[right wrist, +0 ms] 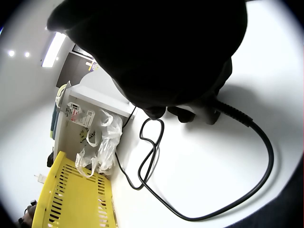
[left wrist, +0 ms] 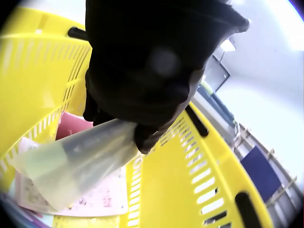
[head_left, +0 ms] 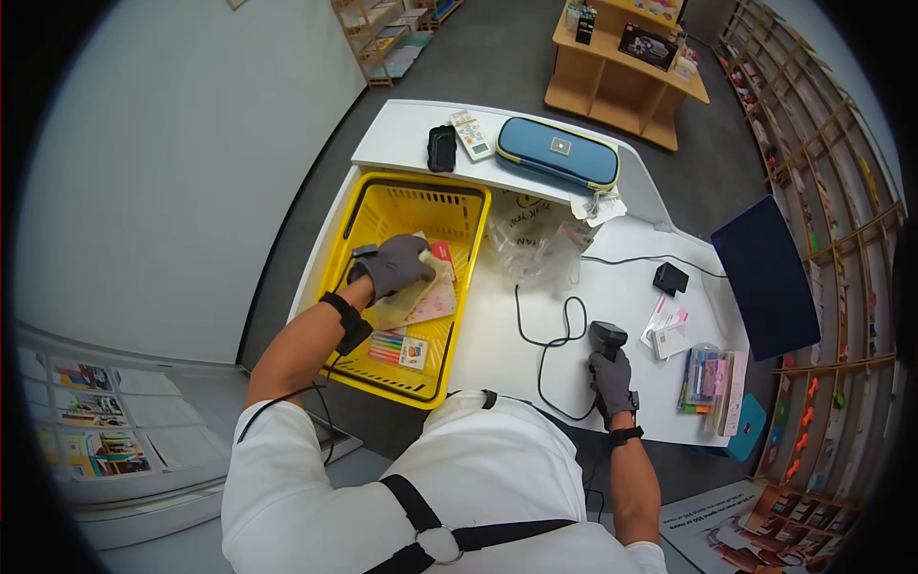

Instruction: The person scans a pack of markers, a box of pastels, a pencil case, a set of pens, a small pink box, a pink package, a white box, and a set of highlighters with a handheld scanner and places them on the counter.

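In the head view the gloved left hand [head_left: 397, 266] is inside the yellow basket [head_left: 445, 378], pinching a pale translucent packet [head_left: 397, 304]. The left wrist view shows that packet [left wrist: 80, 161] hanging from the fingers of the dark-gloved hand [left wrist: 142, 61]. Below it lie a pink patterned item [head_left: 435, 304], a red item [head_left: 441, 251] and a set of coloured pens [head_left: 387, 346]. Over the white counter, the gloved right hand [head_left: 610, 381] grips a black corded scanner-like device [head_left: 608, 335]; its cable [right wrist: 266, 175] loops out in the right wrist view, where the hand [right wrist: 156, 52] hides most of the device.
Plastic bags [head_left: 535, 251] lie beside the basket. A blue case [head_left: 557, 151], a calculator [head_left: 471, 136] and a black object [head_left: 442, 148] sit on the raised ledge. At the right are a small black box [head_left: 670, 278], white packages [head_left: 669, 337], stationery packs [head_left: 706, 378] and a dark screen [head_left: 770, 277].
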The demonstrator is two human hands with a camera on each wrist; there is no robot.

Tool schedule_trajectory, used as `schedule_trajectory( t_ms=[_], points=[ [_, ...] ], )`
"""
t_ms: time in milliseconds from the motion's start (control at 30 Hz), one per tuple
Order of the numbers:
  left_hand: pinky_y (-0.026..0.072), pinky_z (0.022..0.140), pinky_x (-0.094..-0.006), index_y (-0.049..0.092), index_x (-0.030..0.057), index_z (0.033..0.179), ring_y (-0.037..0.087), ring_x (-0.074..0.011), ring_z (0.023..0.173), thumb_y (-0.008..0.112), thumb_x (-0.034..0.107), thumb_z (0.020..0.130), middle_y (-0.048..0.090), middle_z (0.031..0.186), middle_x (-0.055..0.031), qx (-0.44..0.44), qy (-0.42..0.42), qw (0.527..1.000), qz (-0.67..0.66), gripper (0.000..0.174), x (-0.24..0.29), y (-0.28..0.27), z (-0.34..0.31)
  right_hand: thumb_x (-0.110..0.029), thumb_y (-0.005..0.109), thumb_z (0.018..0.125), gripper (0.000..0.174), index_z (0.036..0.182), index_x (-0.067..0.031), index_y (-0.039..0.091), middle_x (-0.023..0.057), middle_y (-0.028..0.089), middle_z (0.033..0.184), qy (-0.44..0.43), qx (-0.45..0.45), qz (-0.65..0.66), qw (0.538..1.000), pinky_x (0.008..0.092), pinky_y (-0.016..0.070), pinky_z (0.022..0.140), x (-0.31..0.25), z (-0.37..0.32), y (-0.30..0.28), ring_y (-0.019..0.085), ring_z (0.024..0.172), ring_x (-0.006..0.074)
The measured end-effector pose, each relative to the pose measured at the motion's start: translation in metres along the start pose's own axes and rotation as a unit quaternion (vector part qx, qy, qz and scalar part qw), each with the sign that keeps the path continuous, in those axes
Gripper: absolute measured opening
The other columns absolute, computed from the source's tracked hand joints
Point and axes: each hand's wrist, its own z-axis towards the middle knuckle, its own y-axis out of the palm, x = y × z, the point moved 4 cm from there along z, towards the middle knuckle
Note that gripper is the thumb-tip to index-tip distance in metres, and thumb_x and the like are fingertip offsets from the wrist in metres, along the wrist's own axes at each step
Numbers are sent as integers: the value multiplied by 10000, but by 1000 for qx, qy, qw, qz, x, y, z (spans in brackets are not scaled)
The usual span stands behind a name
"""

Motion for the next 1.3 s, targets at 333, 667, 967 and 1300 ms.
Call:
schedule_trajectory(
  t_ms=[333, 667, 967, 1300],
  points=[
    [603, 850, -305, 735, -28, 1235, 727, -146, 938, 818, 134, 971, 772, 1083, -83, 118, -47, 862, -491, 321, -11, -66, -15, -143, 717, 947, 289, 1222, -66, 669, 26, 693, 921, -36, -22, 175, 984, 270, 493, 550, -51, -44, -13, 594, 700, 97],
    [615, 933, -324, 674, -16, 1338, 716, -165, 1050, 722, 134, 1055, 742, 1187, -87, 150, 96, 756, -630, 323, 29, -103, -32, -93, 712, 941, 437, 1369, -18, 666, 93, 748, 1069, -141, -46, 318, 936, 356, 601, 646, -136, -92, -33, 700, 899, 182],
    [614, 900, -361, 632, 11, 1382, 718, -218, 958, 625, 310, 1103, 724, 1073, -92, 66, 113, 692, -710, 410, 132, -20, -13, -69, 717, 938, 355, 1286, -2, 716, 115, 756, 1106, -152, -40, 302, 940, 369, 618, 670, -137, -104, -26, 723, 914, 199],
    [439, 642, -314, 484, 23, 1580, 507, -136, 623, 407, 650, 1121, 558, 795, 9, -282, 54, 423, -860, 781, 170, -2, -25, -17, 686, 959, 371, 1328, 12, 694, 119, 779, 1110, -204, -118, 227, 945, 346, 638, 738, -149, -132, -19, 773, 936, 203]
  ],
)
